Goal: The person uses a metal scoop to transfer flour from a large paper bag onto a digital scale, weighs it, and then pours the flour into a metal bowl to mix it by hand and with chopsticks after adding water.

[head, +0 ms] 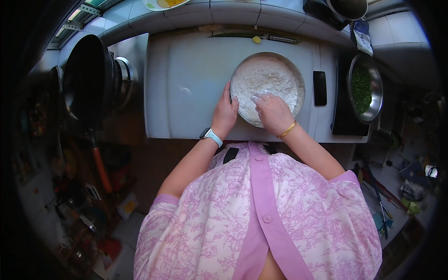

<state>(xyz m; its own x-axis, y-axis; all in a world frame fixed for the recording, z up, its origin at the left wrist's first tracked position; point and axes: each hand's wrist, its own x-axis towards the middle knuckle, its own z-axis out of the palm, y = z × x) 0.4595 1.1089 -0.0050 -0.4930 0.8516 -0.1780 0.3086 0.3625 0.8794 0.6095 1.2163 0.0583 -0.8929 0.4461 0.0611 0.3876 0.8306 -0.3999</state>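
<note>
On the white countertop before me stands a round metal bowl (300, 75) holding white flour (267, 75), which looks clumpy in places. My left hand (225, 113) holds the bowl's left rim, thumb at the inner edge and fingers along the outside. My right hand (274, 112) is inside the bowl at its lower middle, fingers bent down into the flour and coated white. Whether those fingers grip any flour is hidden. A small smear of flour (184, 90) lies on the counter to the left.
Right of the bowl lies a black phone (319, 88). Farther right, a metal bowl (379, 101) of chopped greens (361, 90) sits on a black cooktop (344, 119). A large dark wok (85, 80) is at the left. A knife (232, 35) lies along the back edge near a yellow piece (256, 39).
</note>
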